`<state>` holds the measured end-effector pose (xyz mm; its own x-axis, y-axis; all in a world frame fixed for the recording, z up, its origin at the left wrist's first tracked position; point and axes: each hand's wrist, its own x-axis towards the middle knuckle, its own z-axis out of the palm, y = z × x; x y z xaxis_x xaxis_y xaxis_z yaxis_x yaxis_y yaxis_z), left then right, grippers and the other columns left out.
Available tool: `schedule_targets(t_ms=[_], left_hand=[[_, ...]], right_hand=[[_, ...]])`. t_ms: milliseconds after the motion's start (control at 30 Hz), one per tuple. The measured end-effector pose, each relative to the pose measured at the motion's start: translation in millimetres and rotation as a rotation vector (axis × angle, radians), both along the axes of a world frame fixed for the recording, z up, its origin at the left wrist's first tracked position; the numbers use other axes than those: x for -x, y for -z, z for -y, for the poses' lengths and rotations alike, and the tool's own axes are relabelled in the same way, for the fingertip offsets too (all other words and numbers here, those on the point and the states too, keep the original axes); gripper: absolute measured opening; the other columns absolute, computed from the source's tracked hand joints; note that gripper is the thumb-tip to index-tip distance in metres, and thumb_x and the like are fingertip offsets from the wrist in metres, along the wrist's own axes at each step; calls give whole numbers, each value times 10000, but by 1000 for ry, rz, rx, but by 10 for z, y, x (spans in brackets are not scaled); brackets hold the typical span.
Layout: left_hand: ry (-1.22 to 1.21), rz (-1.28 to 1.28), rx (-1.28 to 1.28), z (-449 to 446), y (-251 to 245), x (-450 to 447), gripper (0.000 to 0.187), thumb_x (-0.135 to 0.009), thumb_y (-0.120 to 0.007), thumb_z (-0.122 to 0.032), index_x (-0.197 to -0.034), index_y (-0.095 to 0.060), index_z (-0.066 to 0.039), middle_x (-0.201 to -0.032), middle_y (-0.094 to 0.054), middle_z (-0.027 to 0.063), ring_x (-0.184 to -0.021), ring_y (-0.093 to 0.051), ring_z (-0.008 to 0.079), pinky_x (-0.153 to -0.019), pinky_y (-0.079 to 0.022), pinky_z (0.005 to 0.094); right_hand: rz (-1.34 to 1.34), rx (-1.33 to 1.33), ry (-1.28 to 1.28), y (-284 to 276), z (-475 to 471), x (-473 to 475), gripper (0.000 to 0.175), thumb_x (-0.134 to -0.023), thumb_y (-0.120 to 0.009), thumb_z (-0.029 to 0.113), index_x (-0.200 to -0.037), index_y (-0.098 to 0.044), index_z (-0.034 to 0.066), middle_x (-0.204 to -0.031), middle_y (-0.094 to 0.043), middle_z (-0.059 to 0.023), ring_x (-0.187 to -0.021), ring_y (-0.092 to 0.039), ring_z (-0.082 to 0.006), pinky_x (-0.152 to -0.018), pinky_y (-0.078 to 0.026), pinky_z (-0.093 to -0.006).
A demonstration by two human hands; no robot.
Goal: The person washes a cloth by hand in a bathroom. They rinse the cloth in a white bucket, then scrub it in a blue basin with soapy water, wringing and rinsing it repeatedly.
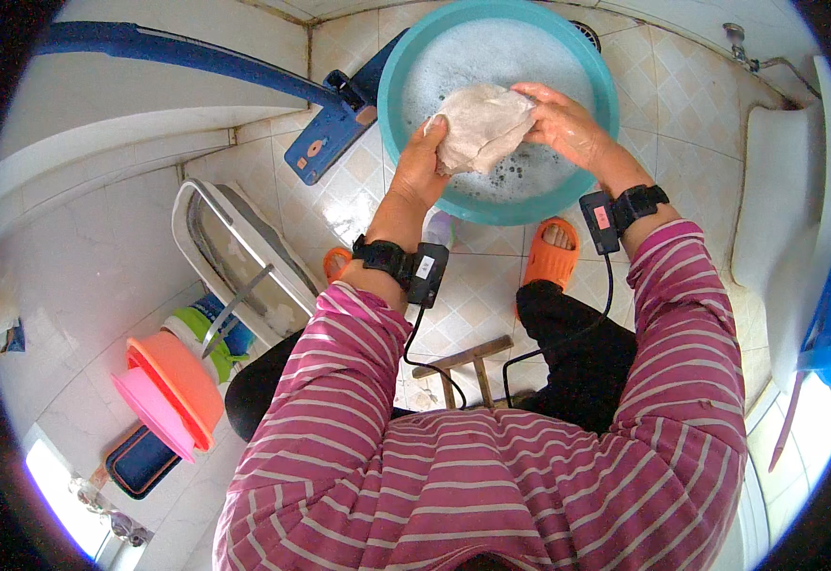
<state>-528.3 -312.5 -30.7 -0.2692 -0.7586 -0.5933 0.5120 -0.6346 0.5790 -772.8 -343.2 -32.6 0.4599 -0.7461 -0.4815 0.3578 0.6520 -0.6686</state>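
A wet, off-white cloth (483, 128), bunched up, is held between both hands over a teal plastic basin (390, 121). My left hand (422, 160) grips its left edge, thumb on top. My right hand (565, 125) pinches its right edge, with the fingertips partly behind the cloth. Below the cloth, foamy water (515, 53) with bubbles fills the basin. Each wrist wears a black strap with a small cabled box.
A blue flat mop (326, 143) lies left of the basin. Further left stand a white-grey folding tub (194, 221) and orange (180, 389) and pink basins (151, 414). A wooden stool (465, 357) is beneath me. A pipe valve (736, 43) sits at the right wall.
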Motion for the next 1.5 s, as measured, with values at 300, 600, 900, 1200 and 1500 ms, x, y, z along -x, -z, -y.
schedule_targets(t_ms=[300, 600, 900, 1200, 1500], left_hand=[[46, -74, -23, -7, -111, 9, 461, -1002, -479, -334, -1342, -451, -24, -1266, -577, 107, -1137, -583, 237, -976, -476, 380], [135, -29, -11, 47, -114, 63, 454, -1001, -473, -367, -1295, -510, -25, -1233, -605, 109, -1135, -585, 230, -987, -469, 382], [27, 12, -181, 50, -10, 46, 477, -1009, -442, -380, -1317, -485, -18, -1273, -576, 125, -1160, -565, 268, -1014, -439, 412], [-8, 403, -192, 36, 93, 51, 372, -975, -499, -352, -1201, -514, -58, -1154, -601, 111, -1048, -588, 247, -914, -471, 402], [-114, 405, -54, 12, 137, -165, 335, -946, -529, -311, -1146, -521, -41, -1002, -632, 134, -844, -614, 207, -815, -513, 351]], right_hand=[[-389, 379, -145, -150, 28, -112, 795, -872, -646, 475, -1500, -264, 174, -1424, -413, -173, -1243, -502, -288, -996, -447, -446], [-345, 257, -199, -149, 115, 12, 742, -899, -547, 567, -1466, -351, 131, -1368, -476, -132, -1227, -486, -267, -980, -442, -382], [-266, 203, -233, -6, 86, -75, 421, -910, -640, 327, -1221, -541, 61, -1080, -576, -12, -1009, -539, -125, -886, -446, -284], [-566, 292, 172, 86, 308, -126, 384, -874, -668, 311, -1099, -577, 13, -984, -617, -75, -874, -597, -178, -756, -500, -313], [-1233, 1115, -116, 358, -31, -192, 317, -799, -618, 59, -1102, -537, 105, -1018, -565, -120, -940, -624, -354, -801, -515, -432]])
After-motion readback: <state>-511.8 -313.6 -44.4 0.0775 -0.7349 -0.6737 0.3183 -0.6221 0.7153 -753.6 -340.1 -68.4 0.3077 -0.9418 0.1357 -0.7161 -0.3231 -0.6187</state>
